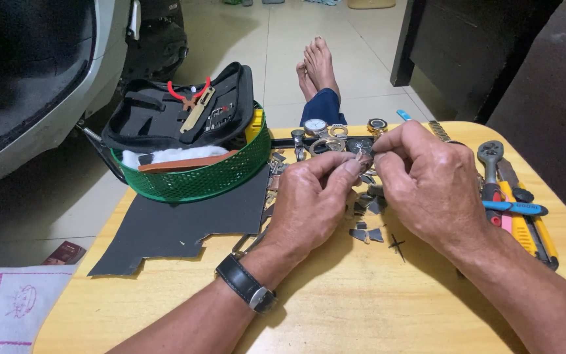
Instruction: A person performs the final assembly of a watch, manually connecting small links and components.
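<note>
- Nearest the head camera, two bare forearms reach over a yellow wooden table [335,308]; the left wrist wears a black-strapped wristwatch [247,285].
- Left hand [309,203] and right hand [430,187] meet fingertip to fingertip above the table's middle, each grip pinched nearly shut on one small dark metal piece [365,158], seemingly a watch part.
- Its long axis appears to run left to right between the hands; which end points where cannot be told.
- Judged step: fine work on this part in hand; any next move calls for a steady pinch and delicate pressure.
- Below lie loose metal bits [368,233]; beyond them, watch faces [325,128].
- Left: black sheet [185,229], green basket [198,180] with tool case [165,111].
- Right: hand tools [515,210].
</note>
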